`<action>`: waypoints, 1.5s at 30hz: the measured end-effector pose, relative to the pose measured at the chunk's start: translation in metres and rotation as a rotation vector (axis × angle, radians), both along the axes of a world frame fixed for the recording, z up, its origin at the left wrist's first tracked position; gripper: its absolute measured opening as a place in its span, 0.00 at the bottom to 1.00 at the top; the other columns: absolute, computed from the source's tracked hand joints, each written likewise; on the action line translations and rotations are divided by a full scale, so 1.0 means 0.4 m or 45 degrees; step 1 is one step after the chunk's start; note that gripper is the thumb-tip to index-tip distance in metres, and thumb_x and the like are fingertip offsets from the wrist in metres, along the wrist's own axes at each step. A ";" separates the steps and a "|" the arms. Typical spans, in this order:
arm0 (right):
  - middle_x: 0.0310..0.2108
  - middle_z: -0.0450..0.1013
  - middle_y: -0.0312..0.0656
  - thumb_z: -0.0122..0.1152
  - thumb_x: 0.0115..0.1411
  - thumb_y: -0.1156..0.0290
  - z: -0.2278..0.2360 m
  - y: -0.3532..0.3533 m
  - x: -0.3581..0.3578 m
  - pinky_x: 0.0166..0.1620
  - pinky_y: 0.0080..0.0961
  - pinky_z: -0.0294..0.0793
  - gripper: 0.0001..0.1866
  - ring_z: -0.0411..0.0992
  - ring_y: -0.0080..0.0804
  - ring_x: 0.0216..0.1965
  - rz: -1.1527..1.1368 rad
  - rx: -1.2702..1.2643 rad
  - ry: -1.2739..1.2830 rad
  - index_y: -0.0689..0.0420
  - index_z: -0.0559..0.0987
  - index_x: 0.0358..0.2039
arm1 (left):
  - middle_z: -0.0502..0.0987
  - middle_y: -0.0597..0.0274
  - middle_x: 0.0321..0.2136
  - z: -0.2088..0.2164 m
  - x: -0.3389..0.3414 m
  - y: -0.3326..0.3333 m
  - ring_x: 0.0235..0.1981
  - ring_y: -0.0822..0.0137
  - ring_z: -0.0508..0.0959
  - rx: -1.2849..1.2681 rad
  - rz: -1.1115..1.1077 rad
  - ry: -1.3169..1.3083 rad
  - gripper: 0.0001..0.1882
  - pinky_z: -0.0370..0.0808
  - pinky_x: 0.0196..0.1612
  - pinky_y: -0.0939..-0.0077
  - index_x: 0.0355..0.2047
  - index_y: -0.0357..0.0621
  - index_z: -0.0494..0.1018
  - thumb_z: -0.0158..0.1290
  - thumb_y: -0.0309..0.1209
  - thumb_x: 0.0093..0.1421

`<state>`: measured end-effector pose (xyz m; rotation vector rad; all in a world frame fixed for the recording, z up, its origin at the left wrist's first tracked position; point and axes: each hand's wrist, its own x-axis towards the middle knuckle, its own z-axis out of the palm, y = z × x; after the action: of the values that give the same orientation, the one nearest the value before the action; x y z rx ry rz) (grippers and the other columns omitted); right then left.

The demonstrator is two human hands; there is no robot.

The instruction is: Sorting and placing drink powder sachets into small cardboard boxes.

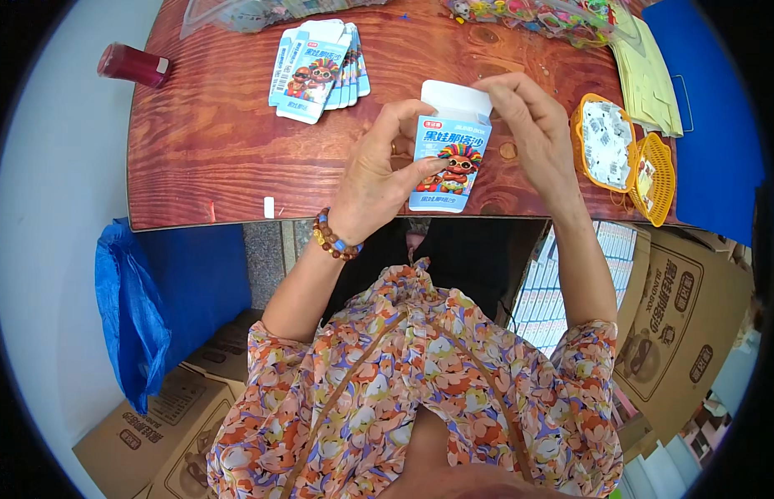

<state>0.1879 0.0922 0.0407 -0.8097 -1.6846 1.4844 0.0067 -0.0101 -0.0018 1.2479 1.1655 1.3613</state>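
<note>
My left hand [374, 175] grips a small light-blue cardboard box [449, 148] by its left side, the thumb lying across the printed front. The box stands upright near the table's front edge, with its white top flap [453, 96] raised. At the flap's right corner, the thumb and fingers of my right hand [532, 125] are pinched together. Whether anything is inside the box cannot be seen. Up and to the left lies a fanned stack of flat blue boxes [320, 71] of the same print.
Right of my hands sit a yellow basket [579, 137] of small white packets and another yellow basket [665, 200]. Yellow papers [649, 79] lie behind them. Clear bins line the wooden table's [212, 141] far edge; a red jar [136, 66] lies left. Below right is a carton of packed boxes [574, 279].
</note>
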 end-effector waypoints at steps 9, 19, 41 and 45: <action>0.32 0.78 0.32 0.60 0.66 0.71 0.043 0.023 0.029 0.41 0.16 0.73 0.09 0.74 0.15 0.36 0.283 -0.239 -0.222 0.64 0.81 0.39 | 0.77 0.59 0.37 -0.014 0.011 -0.017 0.36 0.72 0.81 -0.023 -0.038 -0.088 0.28 0.80 0.37 0.76 0.56 0.44 0.65 0.62 0.21 0.57; 0.32 0.82 0.36 0.63 0.62 0.75 0.056 0.038 0.041 0.38 0.16 0.76 0.10 0.77 0.17 0.34 0.354 0.137 -0.536 0.62 0.84 0.43 | 0.76 0.58 0.34 0.000 0.019 -0.009 0.33 0.72 0.81 -0.102 -0.057 -0.071 0.33 0.79 0.34 0.78 0.58 0.43 0.58 0.63 0.21 0.56; 0.47 0.79 0.44 0.65 0.58 0.78 -0.017 -0.002 0.066 0.48 0.25 0.78 0.18 0.78 0.33 0.47 0.272 0.264 -0.432 0.61 0.80 0.50 | 0.78 0.64 0.33 -0.031 0.037 0.009 0.33 0.77 0.80 -0.089 -0.054 -0.079 0.25 0.79 0.35 0.79 0.53 0.43 0.68 0.61 0.17 0.55; 0.47 0.79 0.45 0.65 0.58 0.78 -0.038 -0.006 0.063 0.47 0.24 0.77 0.16 0.78 0.33 0.46 0.250 0.496 -0.483 0.63 0.81 0.48 | 0.79 0.64 0.36 -0.035 0.017 0.016 0.36 0.76 0.80 -0.143 -0.089 -0.244 0.23 0.79 0.36 0.80 0.52 0.42 0.68 0.60 0.18 0.56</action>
<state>0.2132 0.0898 0.0255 -0.7579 -2.3028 1.1109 0.0134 -0.0036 -0.0158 1.0443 1.0406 1.3145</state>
